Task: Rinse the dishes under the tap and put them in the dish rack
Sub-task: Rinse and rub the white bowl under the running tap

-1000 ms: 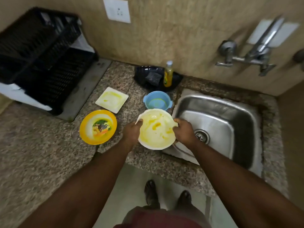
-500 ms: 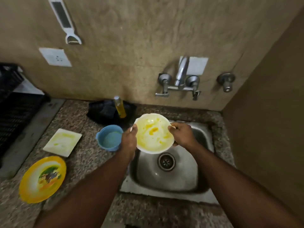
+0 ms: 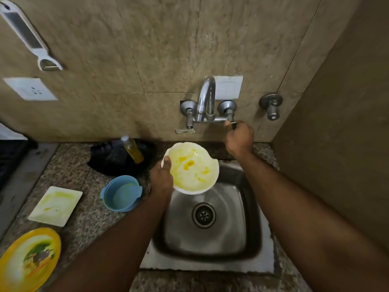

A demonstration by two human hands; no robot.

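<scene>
White bowl (image 3: 193, 168) (yellow smears); blue bowl (image 3: 121, 193); yellow plate (image 3: 28, 259)

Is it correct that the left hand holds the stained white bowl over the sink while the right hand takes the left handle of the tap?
Not quite. The head view shows the right hand on the right handle of the tap, not the left one. The rest is right: the left hand holds the stained white bowl over the sink.
</scene>
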